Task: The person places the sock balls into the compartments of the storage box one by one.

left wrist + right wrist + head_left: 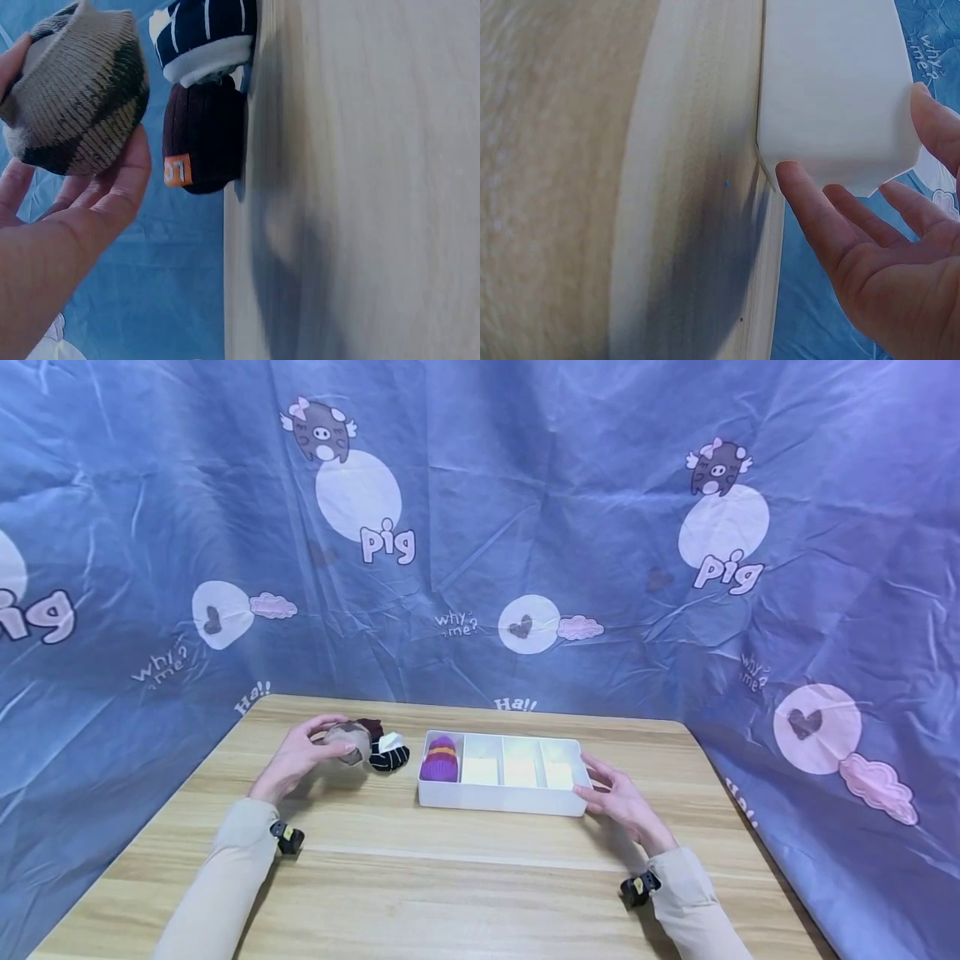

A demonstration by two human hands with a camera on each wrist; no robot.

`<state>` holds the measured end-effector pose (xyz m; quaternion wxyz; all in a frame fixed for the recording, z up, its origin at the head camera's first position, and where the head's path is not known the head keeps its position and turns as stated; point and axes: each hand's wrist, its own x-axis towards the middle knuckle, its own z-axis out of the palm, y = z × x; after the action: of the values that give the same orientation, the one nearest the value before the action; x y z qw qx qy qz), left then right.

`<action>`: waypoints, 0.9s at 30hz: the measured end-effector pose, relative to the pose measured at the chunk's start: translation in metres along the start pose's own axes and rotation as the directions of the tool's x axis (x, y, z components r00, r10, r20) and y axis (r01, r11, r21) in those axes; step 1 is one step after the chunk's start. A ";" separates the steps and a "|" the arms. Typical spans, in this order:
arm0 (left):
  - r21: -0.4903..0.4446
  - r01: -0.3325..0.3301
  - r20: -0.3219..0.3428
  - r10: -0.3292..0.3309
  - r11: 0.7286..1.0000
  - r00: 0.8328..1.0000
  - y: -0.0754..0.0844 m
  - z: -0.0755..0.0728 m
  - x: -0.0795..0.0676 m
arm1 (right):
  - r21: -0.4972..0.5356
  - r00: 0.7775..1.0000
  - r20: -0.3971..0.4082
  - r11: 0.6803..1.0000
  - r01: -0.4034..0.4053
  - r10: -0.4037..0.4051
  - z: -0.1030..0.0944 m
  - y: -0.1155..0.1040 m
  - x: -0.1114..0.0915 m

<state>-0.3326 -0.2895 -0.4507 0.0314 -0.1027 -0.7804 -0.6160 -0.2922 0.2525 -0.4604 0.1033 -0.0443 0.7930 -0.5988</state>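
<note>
My left hand (pixel 300 756) grips a rolled pair of grey-beige socks (pixel 86 90) with a dark pattern, raised above the table. Just beyond them lie rolled black socks (pixel 388 758) with white stripes and a white part, and rolled dark maroon socks (pixel 204 139) bearing an orange label. A white divided box (pixel 498 797) stands to the right of these. Purple rolled socks (pixel 440 762) with an orange band sit in its leftmost compartment. At the box's right end, my right hand (pixel 622 797) holds the wall, thumb and fingers spread around the corners.
The wooden table (pixel 450 893) reaches back to a blue printed curtain (pixel 480 510), which hangs behind it and along both sides. Each wrist wears a small black camera, one on the left sleeve (pixel 232 860) and one on the right sleeve (pixel 686 885).
</note>
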 end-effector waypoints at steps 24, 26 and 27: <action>-0.178 -0.130 -0.164 0.101 0.975 0.981 0.015 0.070 0.022 | 0.002 1.000 -0.009 1.000 -0.002 0.002 0.000 0.002 0.000; -0.191 -0.153 -0.185 0.118 0.970 0.976 0.016 0.076 0.025 | 0.005 1.000 -0.008 1.000 -0.001 0.001 0.000 0.001 0.001; -0.191 -0.162 -0.190 0.126 0.968 0.974 0.017 0.078 0.026 | 0.005 1.000 -0.009 1.000 0.000 0.001 0.000 0.001 0.001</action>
<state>-0.3487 -0.2066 -0.4487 0.1346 -0.1070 -0.6974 -0.6958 -0.2929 0.2527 -0.4614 0.0998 -0.0410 0.7918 -0.6011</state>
